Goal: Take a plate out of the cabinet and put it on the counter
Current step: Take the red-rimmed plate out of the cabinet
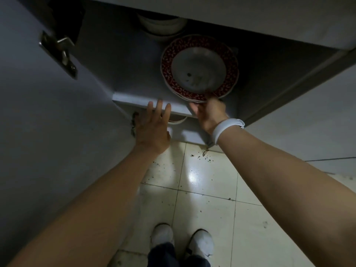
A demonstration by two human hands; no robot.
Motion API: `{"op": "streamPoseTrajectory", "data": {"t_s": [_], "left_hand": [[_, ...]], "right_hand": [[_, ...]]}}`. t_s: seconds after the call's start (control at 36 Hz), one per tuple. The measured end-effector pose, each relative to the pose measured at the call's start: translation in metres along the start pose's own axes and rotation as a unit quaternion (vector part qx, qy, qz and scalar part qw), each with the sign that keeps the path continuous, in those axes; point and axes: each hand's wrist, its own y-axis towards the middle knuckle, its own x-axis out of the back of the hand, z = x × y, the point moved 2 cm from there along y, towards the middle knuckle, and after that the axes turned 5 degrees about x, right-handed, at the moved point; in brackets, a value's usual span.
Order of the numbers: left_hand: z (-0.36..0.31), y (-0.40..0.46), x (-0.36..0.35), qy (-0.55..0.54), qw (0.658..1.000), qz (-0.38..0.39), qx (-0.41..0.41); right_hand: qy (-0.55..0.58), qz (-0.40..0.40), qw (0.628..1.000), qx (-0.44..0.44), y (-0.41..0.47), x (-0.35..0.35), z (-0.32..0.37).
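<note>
A plate (199, 67) with a red patterned rim and a white centre lies on top of a small stack on the upper shelf (134, 78) of the open grey cabinet. My right hand (209, 114), with a white band on its wrist, grips the near rim of that top plate from below the shelf edge. My left hand (153, 128) hovers flat with fingers spread at the shelf's front edge, left of the plate, holding nothing. The counter top is out of view; only its underside edge (212, 12) shows at the top.
White bowls (162, 26) are stacked at the back of the shelf. Another dish (177, 120) peeks out on the lower shelf. The open cabinet door (48, 112) with its hinge (59, 53) stands at the left. Below lies a tiled floor (208, 189) with crumbs and my white shoes (202, 243).
</note>
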Motion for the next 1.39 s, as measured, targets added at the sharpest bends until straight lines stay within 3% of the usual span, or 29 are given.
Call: {"op": "streamPoseTrajectory", "data": {"t_s": [0.22,0.31,0.36,0.44,0.56,0.64,0.78,0.89,1.03,1.19,1.39], "left_hand": [[0.004,-0.003,0.012,-0.030,0.999,0.038,0.011],[0.000,-0.019,0.024,-0.121,0.990,-0.029,0.069],[-0.006,-0.036,0.033,-0.223,0.963,-0.081,0.124],[-0.014,-0.067,0.044,-0.375,0.897,-0.106,0.207],[-0.022,-0.112,0.062,-0.474,0.830,-0.098,0.277],[-0.028,-0.147,0.087,-0.502,0.807,-0.067,0.304],[-0.031,-0.193,0.124,-0.512,0.806,0.008,0.297],[-0.053,-0.221,0.159,-0.520,0.813,0.107,0.241],[-0.115,-0.247,0.213,-0.482,0.842,0.224,0.098],[-0.157,-0.231,0.242,-0.489,0.855,0.167,0.034],[-0.276,-0.208,0.292,-0.421,0.894,0.139,-0.069]], "right_hand": [[-0.055,-0.081,0.995,-0.028,-0.009,0.001,0.006],[-0.071,-0.100,0.991,-0.050,-0.023,0.010,0.007],[-0.078,-0.096,0.990,-0.066,-0.036,0.017,0.007],[-0.085,-0.088,0.989,-0.082,-0.069,0.031,0.006],[-0.096,-0.080,0.985,-0.118,-0.129,0.054,0.008],[-0.119,-0.080,0.980,-0.141,-0.176,0.078,0.015],[-0.223,-0.068,0.966,-0.110,-0.259,0.117,0.047],[-0.276,-0.049,0.957,-0.073,-0.323,0.138,0.090],[-0.282,-0.034,0.958,-0.051,-0.387,0.164,0.165],[-0.294,0.003,0.955,-0.032,-0.392,0.170,0.215],[-0.315,-0.012,0.944,0.101,-0.404,0.200,0.320]]}}
